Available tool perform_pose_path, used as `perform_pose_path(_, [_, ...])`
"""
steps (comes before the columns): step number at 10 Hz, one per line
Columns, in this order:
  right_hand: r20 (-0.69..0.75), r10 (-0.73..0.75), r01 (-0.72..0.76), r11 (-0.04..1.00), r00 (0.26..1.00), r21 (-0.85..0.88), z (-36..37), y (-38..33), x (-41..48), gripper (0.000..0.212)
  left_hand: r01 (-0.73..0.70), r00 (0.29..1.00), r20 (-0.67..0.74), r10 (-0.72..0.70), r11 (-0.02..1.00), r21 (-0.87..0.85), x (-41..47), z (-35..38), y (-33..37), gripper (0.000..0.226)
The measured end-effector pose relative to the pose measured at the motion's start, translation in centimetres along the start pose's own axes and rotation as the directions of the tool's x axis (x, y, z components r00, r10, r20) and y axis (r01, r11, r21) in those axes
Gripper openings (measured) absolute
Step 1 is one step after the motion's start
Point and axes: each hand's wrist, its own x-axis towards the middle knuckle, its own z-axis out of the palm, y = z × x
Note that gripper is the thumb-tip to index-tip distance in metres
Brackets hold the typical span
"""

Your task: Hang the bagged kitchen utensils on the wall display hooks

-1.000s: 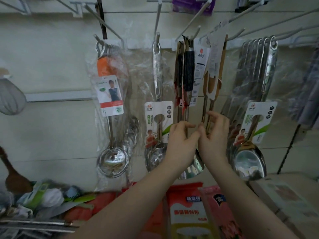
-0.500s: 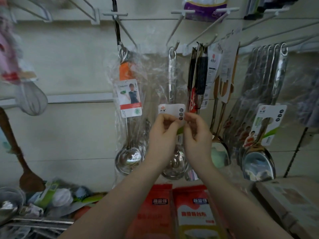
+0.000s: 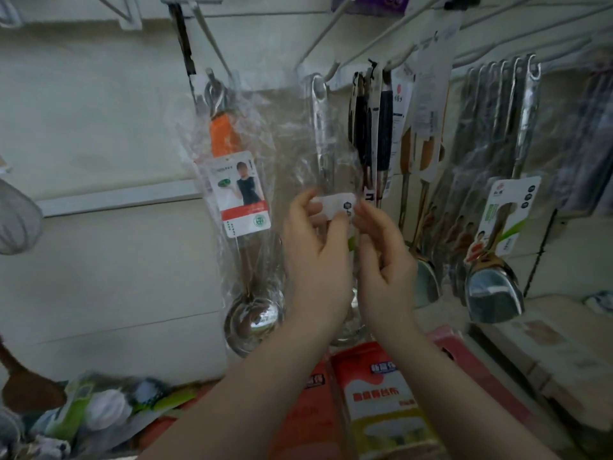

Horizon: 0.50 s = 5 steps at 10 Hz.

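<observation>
A steel ladle in a clear bag (image 3: pixel 320 137) hangs from a white wall hook (image 3: pixel 326 73) in the middle of the display. My left hand (image 3: pixel 315 257) and my right hand (image 3: pixel 381 257) both pinch its white label card (image 3: pixel 338 207) and the plastic around it. The ladle's bowl is mostly hidden behind my wrists. To the left, an orange-handled bagged ladle (image 3: pixel 238 200) hangs on another hook (image 3: pixel 212 44). To the right hang black-handled utensils (image 3: pixel 374 134) and a row of bagged steel spatulas (image 3: pixel 497 227).
Red and pink packets (image 3: pixel 381 403) lie on the shelf below my arms. Loose packaged items (image 3: pixel 99 406) are piled at the lower left. A wire strainer (image 3: pixel 16 224) hangs at the far left. Boxed goods (image 3: pixel 547 353) sit at the right. Several bare hooks stick out above.
My hands shifted left from the black-handled utensils to the middle ladle's label card and now pinch it. The view has moved closer and slightly right.
</observation>
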Motion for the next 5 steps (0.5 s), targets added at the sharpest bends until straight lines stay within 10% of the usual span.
perform_pose_path(3, [-0.060, 0.165, -0.167, 0.985, 0.984, -0.033, 1.1, -1.6, 2.5, 0.020, 0.229, 0.973, 0.028, -0.227, 0.964, -0.136, 0.8, 0.8, 1.6, 0.016])
perform_pose_path(5, [-0.056, 0.384, -0.386, 0.893, 0.922, -0.230, 0.0, -4.3, 3.8, 0.013, 0.425, 0.905, -0.069, -0.421, 0.903, 0.064, 1.0, 2.2, 4.2, 0.014])
